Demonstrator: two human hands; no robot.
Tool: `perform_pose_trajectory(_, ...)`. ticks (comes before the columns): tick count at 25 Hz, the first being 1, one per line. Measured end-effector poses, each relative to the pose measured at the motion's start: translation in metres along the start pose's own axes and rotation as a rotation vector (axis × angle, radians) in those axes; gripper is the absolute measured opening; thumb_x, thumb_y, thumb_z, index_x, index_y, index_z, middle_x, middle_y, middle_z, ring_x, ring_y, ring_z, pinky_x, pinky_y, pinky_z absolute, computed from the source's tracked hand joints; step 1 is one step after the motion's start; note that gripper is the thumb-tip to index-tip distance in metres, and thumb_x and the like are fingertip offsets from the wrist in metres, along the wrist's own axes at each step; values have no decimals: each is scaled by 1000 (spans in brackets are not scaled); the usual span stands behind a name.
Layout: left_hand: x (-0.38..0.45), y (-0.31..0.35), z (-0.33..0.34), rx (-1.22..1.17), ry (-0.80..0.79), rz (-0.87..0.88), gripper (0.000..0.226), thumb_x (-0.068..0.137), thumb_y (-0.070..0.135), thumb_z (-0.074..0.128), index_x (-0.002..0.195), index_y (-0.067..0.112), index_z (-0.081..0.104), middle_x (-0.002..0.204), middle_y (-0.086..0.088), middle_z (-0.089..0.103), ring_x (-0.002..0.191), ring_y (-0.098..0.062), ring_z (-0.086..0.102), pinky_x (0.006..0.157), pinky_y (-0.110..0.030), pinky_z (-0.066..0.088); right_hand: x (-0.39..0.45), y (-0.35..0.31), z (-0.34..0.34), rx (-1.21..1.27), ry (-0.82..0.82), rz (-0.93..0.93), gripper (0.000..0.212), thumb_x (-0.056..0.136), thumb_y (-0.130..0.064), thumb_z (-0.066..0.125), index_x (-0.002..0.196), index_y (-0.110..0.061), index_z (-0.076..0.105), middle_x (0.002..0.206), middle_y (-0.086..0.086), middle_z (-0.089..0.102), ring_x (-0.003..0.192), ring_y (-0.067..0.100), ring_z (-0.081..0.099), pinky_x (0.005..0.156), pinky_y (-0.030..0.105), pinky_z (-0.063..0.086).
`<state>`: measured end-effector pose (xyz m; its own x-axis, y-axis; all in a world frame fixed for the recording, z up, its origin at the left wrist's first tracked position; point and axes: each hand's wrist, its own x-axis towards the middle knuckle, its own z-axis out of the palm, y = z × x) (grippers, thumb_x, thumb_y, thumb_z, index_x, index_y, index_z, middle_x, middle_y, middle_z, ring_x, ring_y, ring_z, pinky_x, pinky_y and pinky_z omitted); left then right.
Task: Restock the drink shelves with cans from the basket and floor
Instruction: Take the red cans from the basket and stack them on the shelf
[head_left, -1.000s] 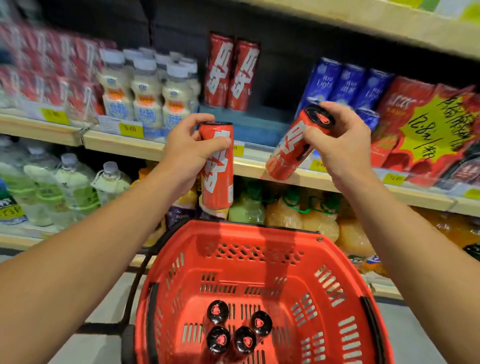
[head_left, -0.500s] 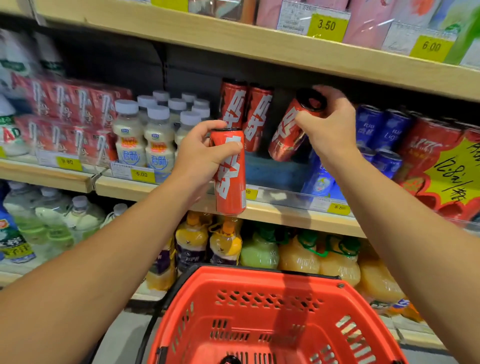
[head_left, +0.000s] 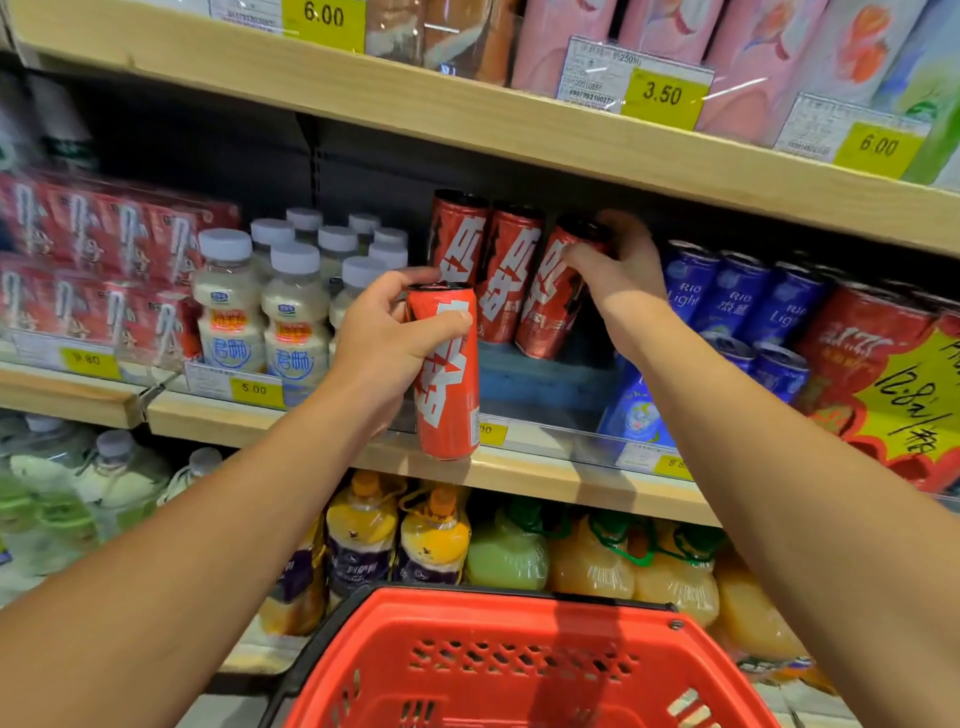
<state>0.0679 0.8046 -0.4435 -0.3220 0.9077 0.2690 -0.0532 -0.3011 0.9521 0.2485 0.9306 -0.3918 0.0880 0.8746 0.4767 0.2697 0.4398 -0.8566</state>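
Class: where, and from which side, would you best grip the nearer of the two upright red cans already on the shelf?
Grip the nearer shelved can round its upper body from the front: it stands upright, hemmed by the other shelved can and the tilted can.

We are seeing a red can (head_left: 551, 296) leaning tilted beside two upright red cans (head_left: 483, 260) at the shelf (head_left: 561, 475) back, another red can (head_left: 448, 371) hanging upright before its edge, the red basket (head_left: 519, 660) sitting below.

Bright overhead store light; deep shadow under upper shelf (head_left: 519, 130); wide-angle bending at edges; slight blur left.
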Motion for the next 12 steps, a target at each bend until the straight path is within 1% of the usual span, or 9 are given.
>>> perform_pose_trajectory(2, 1, -3, 2, -1, -14, -6, 44, 81, 12, 74, 118, 28, 57, 95, 7, 72, 83, -4, 71, 63, -26, 58, -1, 5, 2, -41, -29, -10, 60, 75, -22, 73, 131, -24, 51, 121, -2, 61, 109, 15, 61, 92, 32, 52)
perform_pose_trajectory(4, 0, -6, 4, -7, -24, -11, 44, 81, 12, 74, 118, 28, 57, 96, 6, 72, 83, -6, 72, 64, -26, 58, -6, 12, 5, -101, -66, -26, 71, 75, -25, 75, 138, -29, 42, 128, -2, 58, 114, 14, 58, 94, 32, 50)
perform_pose_trajectory(7, 1, -9, 4, -7, -34, -19, 47, 81, 13, 74, 122, 26, 56, 101, 4, 72, 87, -10, 72, 68, -30, 59, -11, 20, 12, -168, -43, -57, 97, 69, -31, 81, 147, -29, 24, 143, 3, 46, 128, 19, 48, 105, 37, 43)
perform_pose_trajectory(8, 1, -9, 5, 4, -33, -21, 49, 81, 14, 74, 124, 26, 55, 103, 4, 71, 88, -11, 72, 69, -31, 59, -12, 21, 14, -201, -14, -66, 102, 68, -32, 83, 149, -26, 20, 147, 5, 41, 132, 20, 43, 107, 35, 39)
perform_pose_trajectory(10, 1, -10, 4, 20, -29, -21, 51, 81, 16, 75, 126, 27, 55, 105, 5, 70, 91, -11, 71, 71, -33, 59, -13, 17, 18, -285, 60, -64, 101, 68, -35, 84, 147, -21, 23, 147, 7, 38, 133, 22, 42, 104, 32, 38)
perform_pose_trajectory(12, 1, -10, 4, 15, -25, -20, 50, 81, 16, 75, 125, 28, 55, 105, 6, 69, 90, -10, 71, 71, -31, 59, -11, 13, 20, -318, 98, -24, 91, 68, -37, 84, 139, -17, 30, 140, 8, 45, 127, 25, 48, 98, 34, 43)
